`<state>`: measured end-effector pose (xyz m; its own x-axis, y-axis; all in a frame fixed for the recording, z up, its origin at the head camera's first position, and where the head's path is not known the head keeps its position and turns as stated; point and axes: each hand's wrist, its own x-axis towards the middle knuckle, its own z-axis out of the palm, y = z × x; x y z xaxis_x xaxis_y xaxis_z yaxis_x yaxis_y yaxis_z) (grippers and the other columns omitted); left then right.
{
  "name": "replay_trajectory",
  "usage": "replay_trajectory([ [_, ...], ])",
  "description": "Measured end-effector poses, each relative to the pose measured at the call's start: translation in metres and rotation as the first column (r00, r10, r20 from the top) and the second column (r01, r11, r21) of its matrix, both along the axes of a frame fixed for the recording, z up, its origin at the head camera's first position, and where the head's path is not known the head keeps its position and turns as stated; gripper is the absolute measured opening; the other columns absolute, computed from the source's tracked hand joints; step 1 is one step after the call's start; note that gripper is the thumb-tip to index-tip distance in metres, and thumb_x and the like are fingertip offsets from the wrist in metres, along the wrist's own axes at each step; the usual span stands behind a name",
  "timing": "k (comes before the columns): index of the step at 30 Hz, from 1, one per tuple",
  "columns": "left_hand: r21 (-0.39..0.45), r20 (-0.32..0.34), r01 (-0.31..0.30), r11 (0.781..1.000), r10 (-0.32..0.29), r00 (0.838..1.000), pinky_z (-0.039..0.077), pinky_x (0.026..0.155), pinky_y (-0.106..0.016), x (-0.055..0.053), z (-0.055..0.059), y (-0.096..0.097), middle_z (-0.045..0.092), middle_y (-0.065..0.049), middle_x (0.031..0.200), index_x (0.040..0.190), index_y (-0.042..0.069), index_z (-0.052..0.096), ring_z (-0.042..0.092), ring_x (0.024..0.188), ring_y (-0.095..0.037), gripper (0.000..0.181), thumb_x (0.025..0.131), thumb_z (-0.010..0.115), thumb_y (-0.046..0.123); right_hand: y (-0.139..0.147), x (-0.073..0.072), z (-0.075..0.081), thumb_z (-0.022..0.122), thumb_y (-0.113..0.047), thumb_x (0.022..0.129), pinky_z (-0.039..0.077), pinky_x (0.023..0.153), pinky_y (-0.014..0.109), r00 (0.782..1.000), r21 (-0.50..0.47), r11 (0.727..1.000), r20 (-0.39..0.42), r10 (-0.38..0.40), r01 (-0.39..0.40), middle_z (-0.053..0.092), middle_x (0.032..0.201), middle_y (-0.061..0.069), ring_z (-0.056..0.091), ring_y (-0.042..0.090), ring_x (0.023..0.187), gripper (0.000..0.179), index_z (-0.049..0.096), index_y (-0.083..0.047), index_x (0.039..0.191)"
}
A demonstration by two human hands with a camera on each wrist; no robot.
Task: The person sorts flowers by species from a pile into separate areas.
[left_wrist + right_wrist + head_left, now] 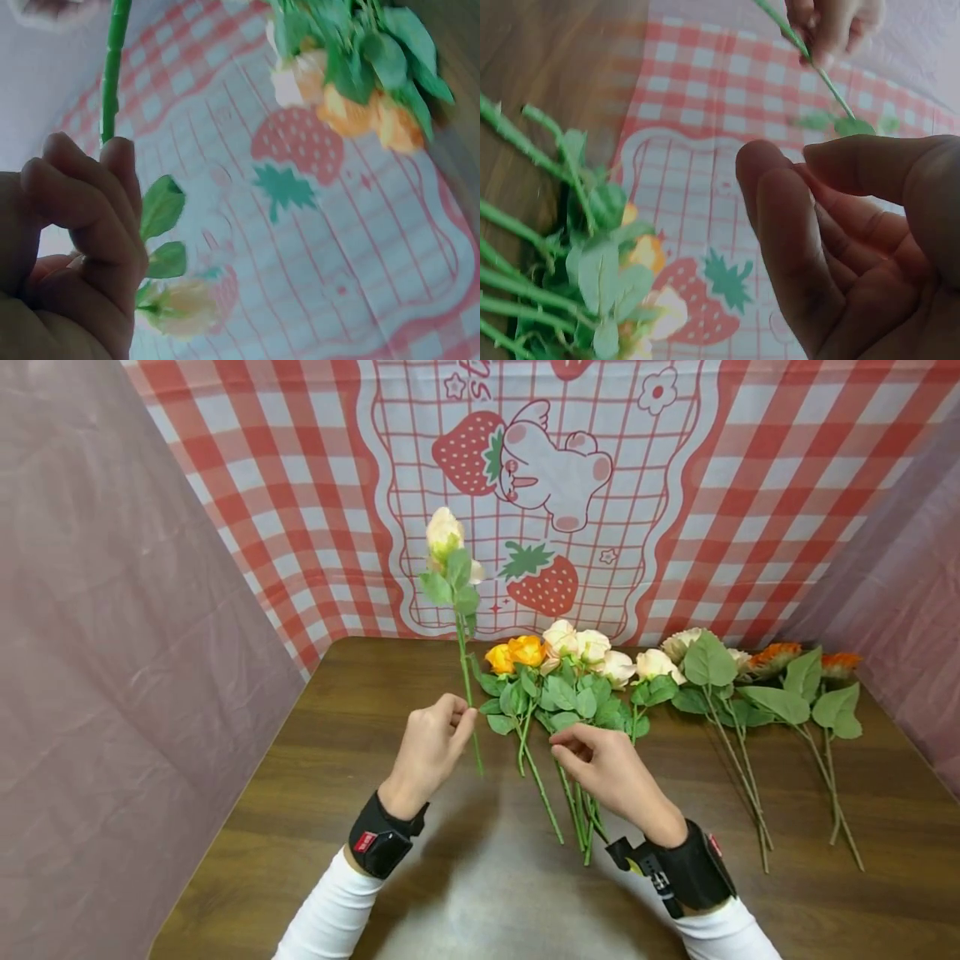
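Note:
My left hand (433, 745) pinches the green stem of a cream rose (446, 533) and holds it upright above the table, its blossom at the top. Leaves grow below the bloom, and the stem's lower end sticks out beneath my fingers. In the left wrist view the same rose (184, 306) shows past my curled fingers. My right hand (611, 772) hovers over the stems of a bunch of cream roses (592, 647), its fingers loosely bent with nothing between thumb and fingertips. Just left of that bunch lie orange roses (527, 651) with crossed stems.
On the right of the brown wooden table (300, 827) lie broad-leaved stems with pale flowers (684, 643) and orange flowers (774, 657). A red-and-white checked cloth (300, 510) with strawberry prints hangs behind the table. Plain curtains (112, 652) hang at both sides.

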<state>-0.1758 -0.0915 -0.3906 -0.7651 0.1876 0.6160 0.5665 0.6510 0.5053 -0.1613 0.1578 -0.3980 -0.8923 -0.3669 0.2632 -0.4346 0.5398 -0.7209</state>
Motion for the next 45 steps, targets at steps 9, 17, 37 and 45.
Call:
replay_trajectory([
  [9,0.000,-0.092,0.166,0.986,-0.165,0.982,0.051,0.056,-0.019,0.017,-0.009,0.031,0.069,-0.007,0.074,0.090,0.001,0.062,0.064,0.062,-0.013,0.007,0.091,0.068,0.001,-0.017,0.006,-0.002,0.072,-0.008,0.090,0.053,0.060,0.025,0.990,-0.084,0.988,-0.057,0.127,-0.131,0.072,0.087,-0.002,0.063,0.004,0.072,0.021,0.070,-0.003,0.111],
  [17,-0.034,-0.076,0.203,0.979,-0.205,0.976,0.048,0.056,-0.016,0.023,-0.019,0.044,0.068,-0.003,0.074,0.090,0.004,0.062,0.062,0.062,-0.009,0.006,0.093,0.067,0.005,-0.023,0.008,-0.008,0.073,-0.007,0.090,0.054,0.062,0.024,0.990,-0.087,0.987,-0.041,0.133,-0.136,0.071,0.083,-0.003,0.065,0.005,0.071,0.013,0.072,-0.006,0.103],
  [37,-0.097,-0.041,0.140,0.985,-0.145,0.989,0.048,0.059,-0.018,0.021,-0.019,0.040,0.067,0.003,0.077,0.095,0.009,0.069,0.060,0.064,-0.005,0.005,0.095,0.065,0.011,0.024,-0.008,0.002,0.061,-0.003,0.094,0.054,0.058,0.028,0.983,0.007,0.994,0.149,-0.107,0.107,0.070,0.079,0.007,0.068,0.023,0.066,0.011,0.067,0.001,0.103],
  [45,-0.109,-0.032,0.145,0.983,-0.150,0.988,0.049,0.058,-0.020,0.022,-0.021,0.043,0.067,0.002,0.078,0.094,0.008,0.069,0.059,0.064,-0.005,0.007,0.095,0.063,0.009,0.061,-0.033,-0.017,0.057,-0.003,0.094,0.058,0.064,0.041,0.895,0.001,0.989,0.426,-0.133,0.147,0.071,0.079,0.012,0.070,0.029,0.069,0.022,0.064,0.013,0.108],
])
